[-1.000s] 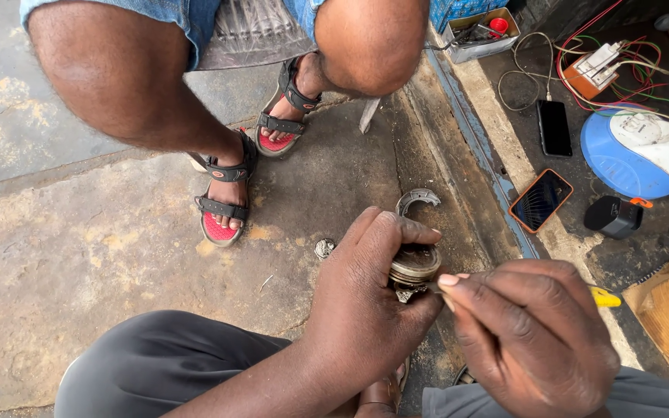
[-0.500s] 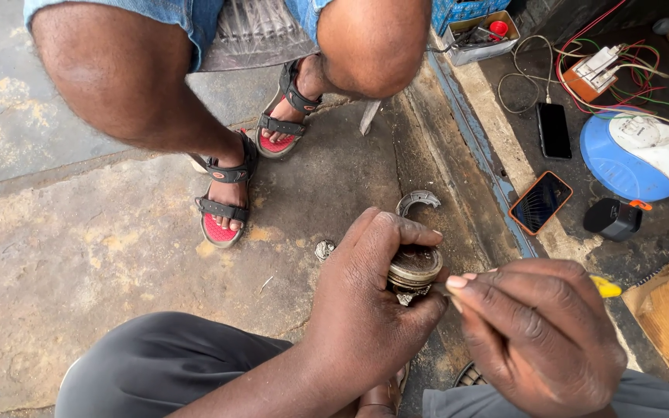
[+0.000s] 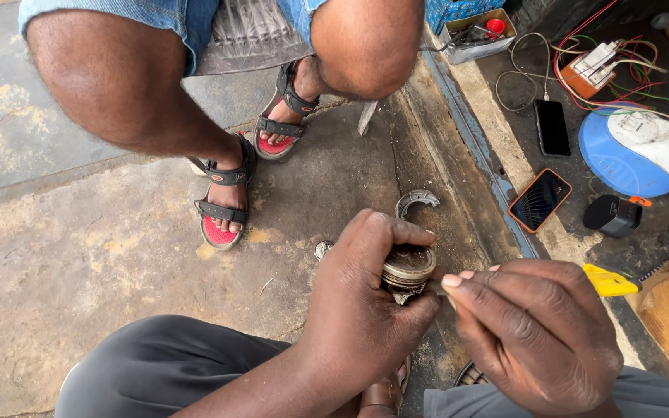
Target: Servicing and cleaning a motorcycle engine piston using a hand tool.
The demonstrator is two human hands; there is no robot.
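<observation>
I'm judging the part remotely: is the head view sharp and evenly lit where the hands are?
Head view: soft, even daylight with no hard shadows or glare; left hand, round metal part and right hand are sharp, while the part's lower half is hidden by the fingers; edges bend slightly from the wide lens.

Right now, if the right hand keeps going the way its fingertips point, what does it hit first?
Most likely the round metal part held in the left hand. The right hand, holding a yellow-handled tool, points left at it from close by; depth between them is unclear.
</observation>
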